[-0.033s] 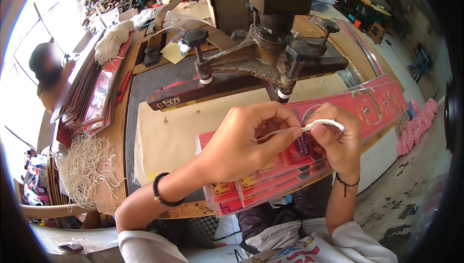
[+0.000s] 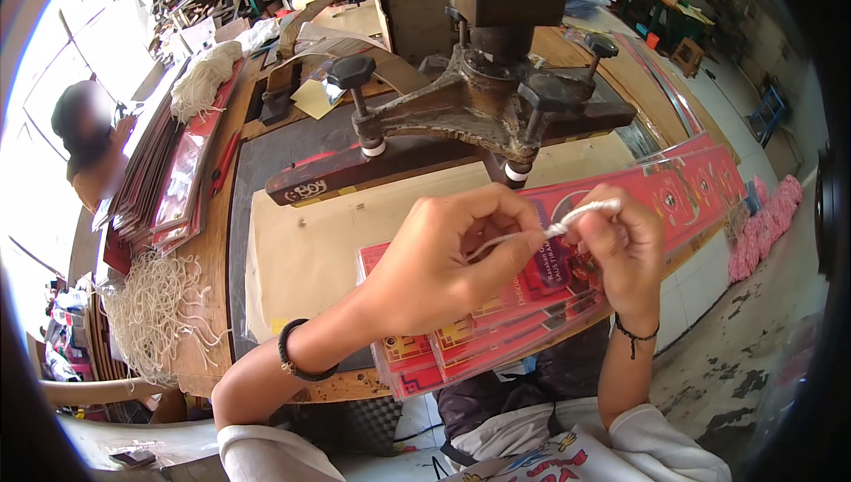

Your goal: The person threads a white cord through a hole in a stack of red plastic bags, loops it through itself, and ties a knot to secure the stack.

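Both of my hands meet over a stack of red printed plastic-covered sheets (image 2: 656,203). A white cord (image 2: 592,209) runs between them, with a small knot or twist showing at the left thumb tip. My left hand (image 2: 434,256) is closed, pinching the cord between thumb and forefinger; a thin strand trails back under its fingers. My right hand (image 2: 628,247) is curled around the cord's thicker, doubled part, its thumb against the forefinger. The right fingertips are partly hidden.
A heavy metal press (image 2: 479,101) with a crossbar stands just beyond my hands, over a beige board (image 2: 310,243). Cut cords (image 2: 160,314) lie at the table's left edge, near stacked sheets (image 2: 182,185) and red-handled cutters (image 2: 227,163). Another person (image 2: 84,136) sits at far left.
The cord's doubled part has turned from a flat curve across the right thumb to a twisted length rising toward the right forefinger. My right fingers have shifted slightly; the left hand barely moved.
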Tool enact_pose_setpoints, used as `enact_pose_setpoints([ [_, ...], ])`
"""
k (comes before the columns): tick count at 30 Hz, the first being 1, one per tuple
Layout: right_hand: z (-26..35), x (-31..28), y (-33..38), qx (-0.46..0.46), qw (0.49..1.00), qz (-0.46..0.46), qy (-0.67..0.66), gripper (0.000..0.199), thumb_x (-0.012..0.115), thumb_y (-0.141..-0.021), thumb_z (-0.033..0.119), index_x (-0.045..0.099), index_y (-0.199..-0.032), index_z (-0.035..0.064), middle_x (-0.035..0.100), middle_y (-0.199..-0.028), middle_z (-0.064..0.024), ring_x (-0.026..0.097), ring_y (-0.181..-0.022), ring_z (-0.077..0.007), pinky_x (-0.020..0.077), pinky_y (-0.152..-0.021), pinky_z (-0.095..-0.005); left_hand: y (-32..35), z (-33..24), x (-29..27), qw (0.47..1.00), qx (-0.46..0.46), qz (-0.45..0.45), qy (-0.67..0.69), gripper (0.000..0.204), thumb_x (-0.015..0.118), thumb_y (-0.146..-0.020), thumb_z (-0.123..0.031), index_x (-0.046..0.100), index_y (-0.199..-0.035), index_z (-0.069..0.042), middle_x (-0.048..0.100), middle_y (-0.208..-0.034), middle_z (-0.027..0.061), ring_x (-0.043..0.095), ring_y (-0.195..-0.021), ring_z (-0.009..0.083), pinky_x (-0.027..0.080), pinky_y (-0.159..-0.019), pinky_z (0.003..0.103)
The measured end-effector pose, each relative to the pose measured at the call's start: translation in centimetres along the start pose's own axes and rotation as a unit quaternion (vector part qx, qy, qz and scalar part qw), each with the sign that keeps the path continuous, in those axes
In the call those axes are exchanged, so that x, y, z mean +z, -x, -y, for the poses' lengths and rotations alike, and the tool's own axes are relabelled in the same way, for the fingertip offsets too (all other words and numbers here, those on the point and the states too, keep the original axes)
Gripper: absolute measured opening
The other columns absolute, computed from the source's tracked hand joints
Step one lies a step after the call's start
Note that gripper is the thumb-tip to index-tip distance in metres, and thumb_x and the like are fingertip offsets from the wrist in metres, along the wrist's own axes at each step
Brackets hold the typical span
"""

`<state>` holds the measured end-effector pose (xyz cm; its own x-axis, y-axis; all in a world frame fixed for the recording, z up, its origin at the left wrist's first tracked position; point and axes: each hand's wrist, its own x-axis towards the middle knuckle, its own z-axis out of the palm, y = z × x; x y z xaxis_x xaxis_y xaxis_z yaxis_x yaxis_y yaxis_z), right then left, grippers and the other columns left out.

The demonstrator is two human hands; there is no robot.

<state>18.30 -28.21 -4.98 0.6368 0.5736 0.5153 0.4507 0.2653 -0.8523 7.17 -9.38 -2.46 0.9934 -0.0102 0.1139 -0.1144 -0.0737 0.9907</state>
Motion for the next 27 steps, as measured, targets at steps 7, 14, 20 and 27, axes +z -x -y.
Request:
enact_pose_setpoints([
  [7,0.9,0.6,-0.3,0.01,0.999,0.048,0.022,0.035,0.08,-0.083,0.022,0.067,-0.108,0.0009,0.069,-0.085,-0.0027,0.059,-0.068,-0.0049,0.0446,-0.059,-0.0205,-0.2,-0.8,0.1,0.999,-0.032,0.004,0.033,0.013,0.061,-0.095,-0.003,0.059,-0.104,0.006,0.065,-0.086,0.0056,0.059,-0.072,0.0067,0.048,-0.064,0.022],
  [14,0.0,-0.1,-0.4,-0.024,0.993,0.083,0.081,0.021,0.081,-0.08,0.011,0.07,-0.097,0.0031,0.07,-0.081,-0.0041,0.063,-0.068,-0.0071,0.0473,-0.059,-0.0221,0.0,-0.8,0.2,0.999,-0.033,0.012,-0.011,0.012,0.06,-0.096,-0.002,0.058,-0.105,0.006,0.064,-0.087,0.0054,0.059,-0.074,0.0066,0.049,-0.066,0.022],
  [20,0.2,0.0,-0.2,-0.036,0.992,0.068,0.096,0.017,0.08,-0.08,0.008,0.069,-0.091,0.0026,0.069,-0.08,-0.0041,0.064,-0.066,-0.008,0.0482,-0.058,-0.023,-0.2,-0.6,0.3,0.994,-0.011,0.017,-0.104,0.01,0.059,-0.098,-0.006,0.054,-0.102,0.003,0.062,-0.084,0.0036,0.058,-0.074,0.0058,0.047,-0.064,0.022],
  [27,0.5,-0.1,-0.2,-0.045,0.99,0.057,0.121,0.016,0.08,-0.08,0.009,0.068,-0.089,0.0033,0.069,-0.077,-0.0022,0.063,-0.065,-0.0083,0.0486,-0.059,-0.0235,-0.1,-0.2,0.6,0.994,0.04,0.014,-0.1,0.009,0.056,-0.099,-0.005,0.051,-0.1,0.002,0.06,-0.081,0.0039,0.056,-0.07,0.0059,0.046,-0.062,0.021],
])
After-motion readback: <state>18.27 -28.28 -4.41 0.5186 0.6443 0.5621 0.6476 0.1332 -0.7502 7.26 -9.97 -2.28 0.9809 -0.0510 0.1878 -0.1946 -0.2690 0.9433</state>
